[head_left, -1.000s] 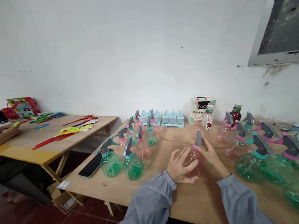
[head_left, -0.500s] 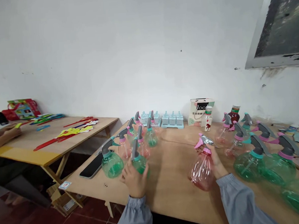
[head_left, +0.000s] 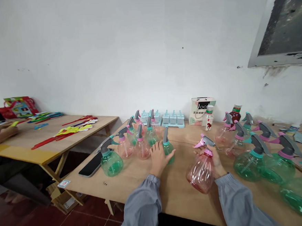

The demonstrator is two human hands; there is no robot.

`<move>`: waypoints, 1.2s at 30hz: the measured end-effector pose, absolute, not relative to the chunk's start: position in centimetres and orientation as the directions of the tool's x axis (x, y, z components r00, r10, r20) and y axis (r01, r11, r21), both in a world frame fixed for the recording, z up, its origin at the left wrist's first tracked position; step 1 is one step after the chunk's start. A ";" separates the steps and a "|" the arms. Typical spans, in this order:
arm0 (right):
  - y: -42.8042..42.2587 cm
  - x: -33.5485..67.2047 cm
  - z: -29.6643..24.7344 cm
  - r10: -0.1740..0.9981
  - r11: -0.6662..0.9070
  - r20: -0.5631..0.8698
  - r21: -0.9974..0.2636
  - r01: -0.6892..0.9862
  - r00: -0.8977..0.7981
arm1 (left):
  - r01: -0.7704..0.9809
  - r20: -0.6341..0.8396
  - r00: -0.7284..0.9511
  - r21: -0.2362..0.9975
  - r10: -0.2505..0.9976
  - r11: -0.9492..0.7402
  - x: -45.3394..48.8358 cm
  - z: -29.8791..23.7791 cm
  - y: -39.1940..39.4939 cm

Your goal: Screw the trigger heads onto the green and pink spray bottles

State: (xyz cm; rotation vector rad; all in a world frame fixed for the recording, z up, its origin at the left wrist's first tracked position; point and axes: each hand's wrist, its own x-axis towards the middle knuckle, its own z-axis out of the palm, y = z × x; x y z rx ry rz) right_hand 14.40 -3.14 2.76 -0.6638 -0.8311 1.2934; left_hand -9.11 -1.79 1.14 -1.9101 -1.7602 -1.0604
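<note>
In the head view, the left hand [head_left: 158, 159] curls wide around an upright green bottle [head_left: 168, 147] mid-frame. Right of it and lower, the right hand [head_left: 216, 161] grips a pink bottle [head_left: 199, 173] near its neck, top leaning right.

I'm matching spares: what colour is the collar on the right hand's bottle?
Pink collar, best seen in the head view.

From my end, I see loose, wrinkled grey-blue sleeves [head_left: 143, 205]. Their gathered cuffs [head_left: 153, 179] pucker snugly, and the fingers [head_left: 157, 149] are bare.
</note>
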 end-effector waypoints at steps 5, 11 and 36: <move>-3.4 14.1 2.9 0.976 0.213 0.196 -0.802 -0.559 0.090 | 0.925 0.623 -0.051 0.324 0.781 -0.198 -9.6 -0.1 -2.1; -3.9 13.9 3.4 0.973 0.215 0.221 -0.783 -0.584 0.062 | 0.912 0.587 -0.047 0.356 0.808 -0.205 -9.7 0.2 -2.2; -9.9 17.1 3.1 0.798 0.381 0.309 -0.924 -0.034 0.518 | 0.901 0.566 -0.027 0.371 0.824 -0.225 -9.8 0.2 -2.3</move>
